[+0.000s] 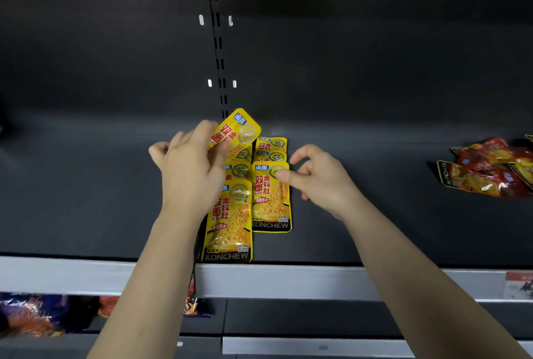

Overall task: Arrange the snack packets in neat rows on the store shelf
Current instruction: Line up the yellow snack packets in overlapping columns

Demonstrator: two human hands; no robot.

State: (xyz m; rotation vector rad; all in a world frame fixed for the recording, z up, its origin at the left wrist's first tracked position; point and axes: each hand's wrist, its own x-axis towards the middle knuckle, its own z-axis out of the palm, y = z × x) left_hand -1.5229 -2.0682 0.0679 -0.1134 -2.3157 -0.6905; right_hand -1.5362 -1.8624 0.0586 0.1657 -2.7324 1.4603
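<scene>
My left hand [190, 168] pinches a yellow packet [237, 131] — best laid square on the left row [229, 223]; my right hand [320, 181] loosely curled, empty.

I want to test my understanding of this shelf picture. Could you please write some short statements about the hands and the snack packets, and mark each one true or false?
1. The left hand holds a yellow packet lifted above the others. True.
2. The yellow packets lying on the shelf form three columns. False: they form two columns, side by side.
3. The thumb of the right hand touches the top of the front right packet. True.
4. The red packets at the right stand in a neat row. False: they lie in a loose, overlapping pile.
5. The front left packet lies nearer the shelf's front edge than the front right packet. True.
</scene>
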